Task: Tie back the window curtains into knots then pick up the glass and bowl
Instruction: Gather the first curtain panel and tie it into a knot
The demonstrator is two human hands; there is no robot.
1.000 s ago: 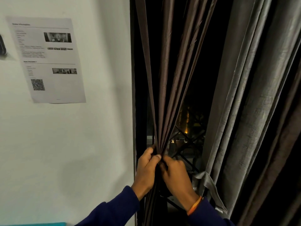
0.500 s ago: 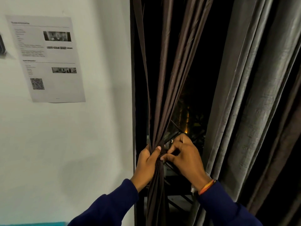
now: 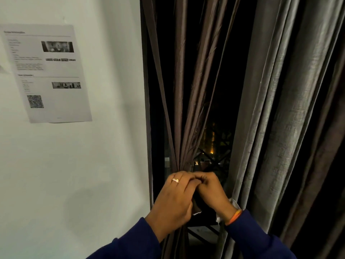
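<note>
A dark brown curtain (image 3: 188, 101) hangs at the left side of the window, gathered into a narrow bunch at hand height. My left hand (image 3: 173, 204), with a ring, wraps over the front of that bunch. My right hand (image 3: 212, 193) meets it from the right, fingers curled and pinching dark fabric. The gathered point lies hidden under both hands. A wide grey curtain (image 3: 276, 128) hangs to the right, its pale tie strip (image 3: 233, 201) showing behind my right wrist. No glass or bowl is in view.
A white wall (image 3: 74, 174) fills the left, with a printed sheet (image 3: 46, 71) taped to it. Between the curtains the dark window (image 3: 216, 146) shows a black metal grille and distant lights outside.
My left hand has turned over the front of the gathered curtain. My right hand has come down and left until both hands touch.
</note>
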